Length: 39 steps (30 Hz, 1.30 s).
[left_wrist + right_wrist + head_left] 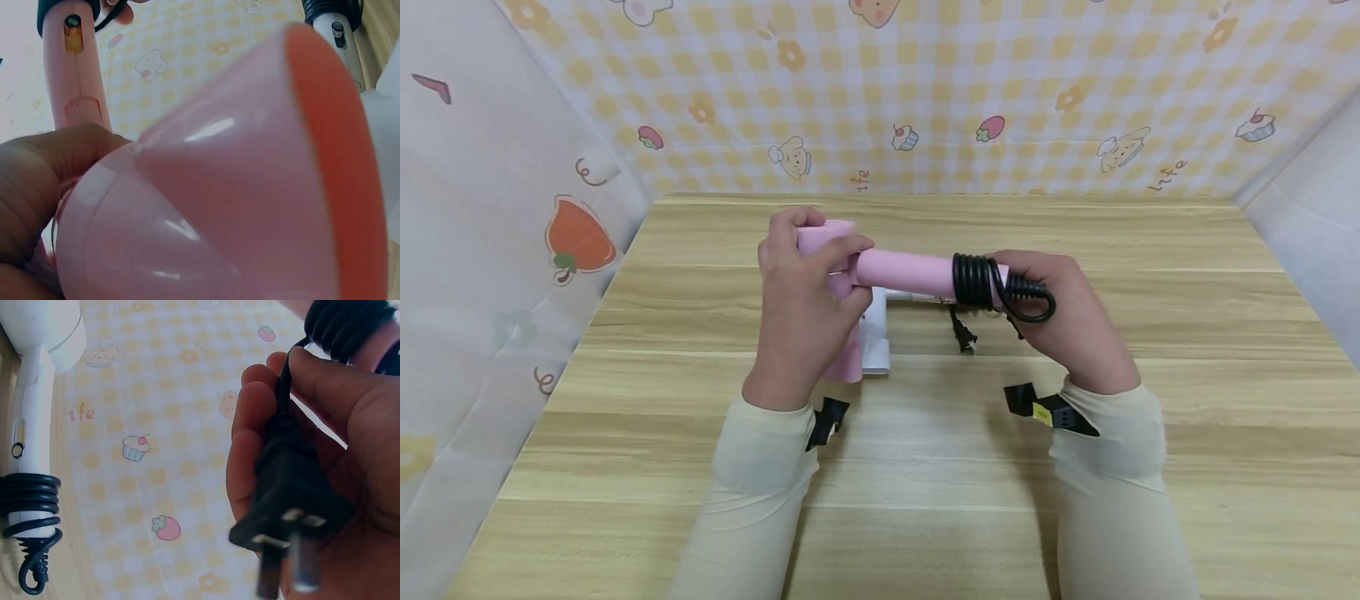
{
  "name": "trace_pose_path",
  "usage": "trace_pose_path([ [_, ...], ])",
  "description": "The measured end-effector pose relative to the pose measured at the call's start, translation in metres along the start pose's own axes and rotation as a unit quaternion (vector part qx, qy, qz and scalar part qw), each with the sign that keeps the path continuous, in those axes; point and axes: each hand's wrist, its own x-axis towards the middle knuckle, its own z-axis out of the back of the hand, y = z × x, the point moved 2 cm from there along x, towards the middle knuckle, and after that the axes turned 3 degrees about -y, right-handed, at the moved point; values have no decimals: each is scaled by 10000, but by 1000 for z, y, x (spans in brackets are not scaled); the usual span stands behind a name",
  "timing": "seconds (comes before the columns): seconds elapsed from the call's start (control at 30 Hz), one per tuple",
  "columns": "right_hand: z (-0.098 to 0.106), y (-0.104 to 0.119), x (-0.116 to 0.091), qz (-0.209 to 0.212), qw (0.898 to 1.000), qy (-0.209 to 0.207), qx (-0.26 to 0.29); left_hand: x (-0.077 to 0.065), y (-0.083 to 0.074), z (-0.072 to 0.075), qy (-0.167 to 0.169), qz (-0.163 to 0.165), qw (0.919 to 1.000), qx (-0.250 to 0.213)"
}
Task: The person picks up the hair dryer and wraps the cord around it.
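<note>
My left hand point(801, 312) grips a pink hair dryer point(906, 273) around its head, at the top of the handle. The dryer is held up over the table with its handle pointing right, and its wide nozzle point(250, 169) with an orange-red rim fills much of the left wrist view. Black cord point(973, 281) is coiled around the handle's end. At that end, my right hand point(1071, 312) curls its fingers around a black two-prong plug point(290, 487), prongs toward the right wrist camera. In the head view, the handle and cord hide most of the right fingers.
A white hair dryer point(876, 333) lies on the wooden table point(925, 467) behind the pink one, black cord point(31, 503) wound around its handle. Another black plug point(966, 340) shows below the pink handle. Patterned cloth point(940, 100) hangs along the table's back edge.
</note>
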Motion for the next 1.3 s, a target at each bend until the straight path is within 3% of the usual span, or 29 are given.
trace_pose_path([
  [0.13, -3, 0, 1, -405, 9988, 42, -268, -1, 2, 0, -163, 245, 9996, 7],
  [0.27, -5, 1, 2, -964, 9944, 96, -424, -1, 2, -1, -140, 507, 9986, 112],
  [0.43, -6, 1, 2, -1365, 9893, 269, -432, -2, 0, -4, -102, 724, 9971, 203],
  [0.53, -8, 0, 3, -1303, 9896, 415, -441, -2, -2, -6, -125, 800, 9963, 280],
  [0.7, -12, 0, 6, -723, 9953, 591, -256, -3, -2, -8, -207, 1016, 9938, 404],
  [0.8, -15, 0, 7, -633, 9959, 618, -210, -3, -1, -9, -226, 1147, 9921, 458],
  [1.07, -19, 2, 6, -766, 9907, 831, -758, -3, 3, -9, -180, 1377, 9889, 531],
  [1.3, -15, 2, 4, -973, 9831, 1247, -924, -4, 4, -13, 366, 1667, 9833, 627],
])
